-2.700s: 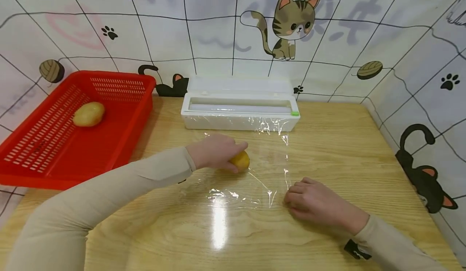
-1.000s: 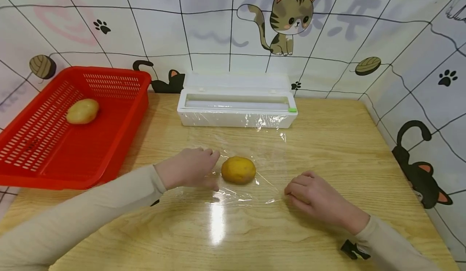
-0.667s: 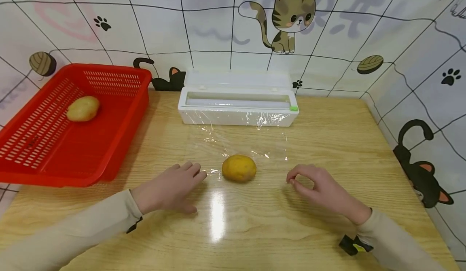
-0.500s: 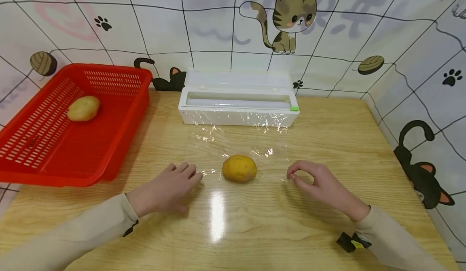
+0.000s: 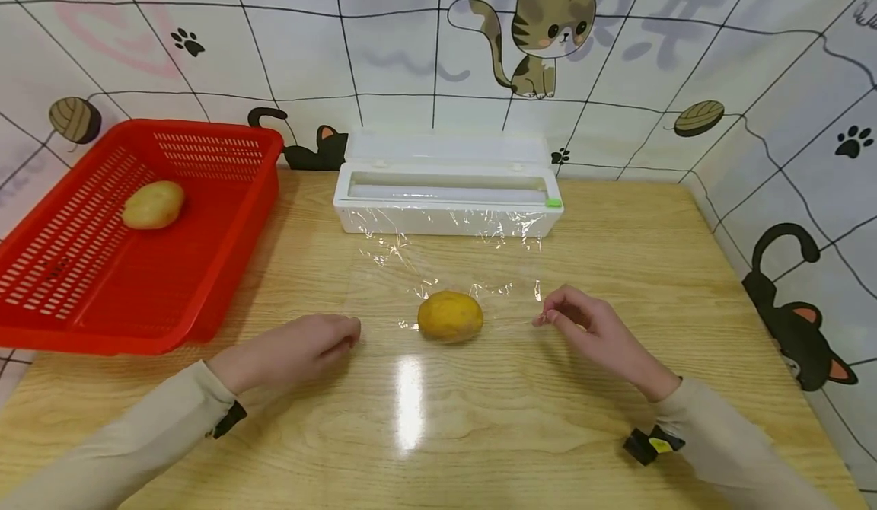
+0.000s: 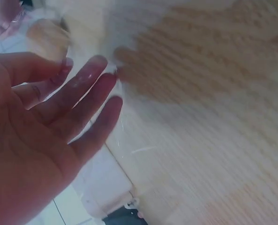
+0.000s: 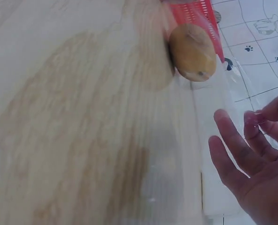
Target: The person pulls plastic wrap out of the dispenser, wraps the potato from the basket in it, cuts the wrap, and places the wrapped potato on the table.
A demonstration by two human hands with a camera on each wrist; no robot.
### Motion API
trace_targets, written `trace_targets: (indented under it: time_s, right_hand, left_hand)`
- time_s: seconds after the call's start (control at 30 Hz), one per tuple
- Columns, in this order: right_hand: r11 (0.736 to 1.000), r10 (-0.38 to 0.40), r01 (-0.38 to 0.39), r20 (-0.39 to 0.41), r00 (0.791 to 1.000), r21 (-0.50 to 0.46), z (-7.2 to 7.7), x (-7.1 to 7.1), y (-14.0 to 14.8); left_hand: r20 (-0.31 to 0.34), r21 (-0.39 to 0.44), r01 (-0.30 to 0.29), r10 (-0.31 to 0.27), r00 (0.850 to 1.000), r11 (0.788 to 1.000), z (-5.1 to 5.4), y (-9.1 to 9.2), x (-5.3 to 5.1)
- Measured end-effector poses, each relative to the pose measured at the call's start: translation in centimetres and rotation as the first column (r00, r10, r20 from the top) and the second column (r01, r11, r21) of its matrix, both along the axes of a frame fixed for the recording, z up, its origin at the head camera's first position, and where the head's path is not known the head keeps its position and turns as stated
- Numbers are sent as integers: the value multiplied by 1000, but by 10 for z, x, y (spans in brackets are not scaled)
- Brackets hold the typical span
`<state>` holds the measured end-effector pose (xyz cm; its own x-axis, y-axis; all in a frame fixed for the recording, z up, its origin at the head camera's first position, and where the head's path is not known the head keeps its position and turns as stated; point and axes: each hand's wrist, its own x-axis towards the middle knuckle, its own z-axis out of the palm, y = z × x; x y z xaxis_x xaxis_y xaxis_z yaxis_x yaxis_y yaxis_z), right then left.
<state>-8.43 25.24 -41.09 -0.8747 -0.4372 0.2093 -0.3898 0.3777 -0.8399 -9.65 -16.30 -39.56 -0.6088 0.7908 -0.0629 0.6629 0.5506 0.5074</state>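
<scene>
A yellow potato (image 5: 450, 317) lies on the table between my hands, at the near part of a sheet of clear cling film (image 5: 393, 253). The film stretches from a white film dispenser (image 5: 448, 205) with its lid raised. To the potato's left, my left hand (image 5: 291, 352) pinches the film's near corner between thumb and index finger; the left wrist view shows the other fingers (image 6: 103, 115) spread. On the right, my right hand (image 5: 594, 336) pinches the opposite corner, bunched at the fingertips (image 7: 253, 117). The potato (image 7: 193, 52) also shows in the right wrist view.
A red plastic basket (image 5: 250, 240) stands at the left with another potato (image 5: 154, 205) in it. A cat-print wall covering (image 5: 411, 53) rises behind the dispenser and along the right side. The wooden table (image 5: 493, 434) reflects a light in front.
My left hand has let go of the potato, moved left and nearer me, and taken the film's left corner. My right hand has risen slightly, lifting its corner. The film's near edge has shifted away from me.
</scene>
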Motion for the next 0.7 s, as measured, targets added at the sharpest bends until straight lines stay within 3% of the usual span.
trace_targets:
  time_s: [0.1, 0.2, 0.37, 0.47, 0.6, 0.7]
  right_hand:
    - [999, -2, 4, 38, 999, -53, -5, -1, -1]
    - [997, -4, 9, 66, 998, -75, -9, -1, -3]
    - [998, -54, 57, 96, 994, -28, -13, -2, -6]
    - [995, -99, 98, 109, 989, 15, -14, -3, -7]
    - [988, -146, 140, 116, 982, 60, -14, -4, -9]
    - [978, -193, 182, 104, 976, 103, -14, -6, -12]
  left_hand:
    - [65, 37, -17, 15, 998, 999, 5, -3, -5]
    - [80, 51, -25, 20, 997, 998, 8, -4, -10]
    - [91, 101, -45, 36, 995, 994, 5, -3, -17]
    - [135, 140, -52, 33, 990, 989, 0, -2, -20]
    - [227, 153, -98, 61, 972, 983, -5, 0, -22]
    - [301, 152, -170, 118, 946, 974, -7, 3, -24]
